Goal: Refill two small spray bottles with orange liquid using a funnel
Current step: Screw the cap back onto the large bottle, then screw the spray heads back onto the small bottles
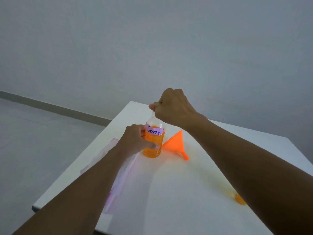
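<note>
A clear bottle point(155, 141) with a white label reading "Spray" stands upright on the white table point(177, 192), about half full of orange liquid. My left hand point(135, 140) wraps around its body from the left. My right hand point(171, 106) is closed over the bottle's top, hiding the cap or neck. An orange funnel point(176, 144) lies on its side just right of the bottle, spout pointing toward me. Part of a small orange-filled object point(239, 199) shows beside my right forearm, mostly hidden by the arm.
A clear plastic bag with pink edging point(118, 177) lies flat on the table under my left forearm. The table's left edge point(67, 168) drops to a grey floor. A plain grey wall stands behind.
</note>
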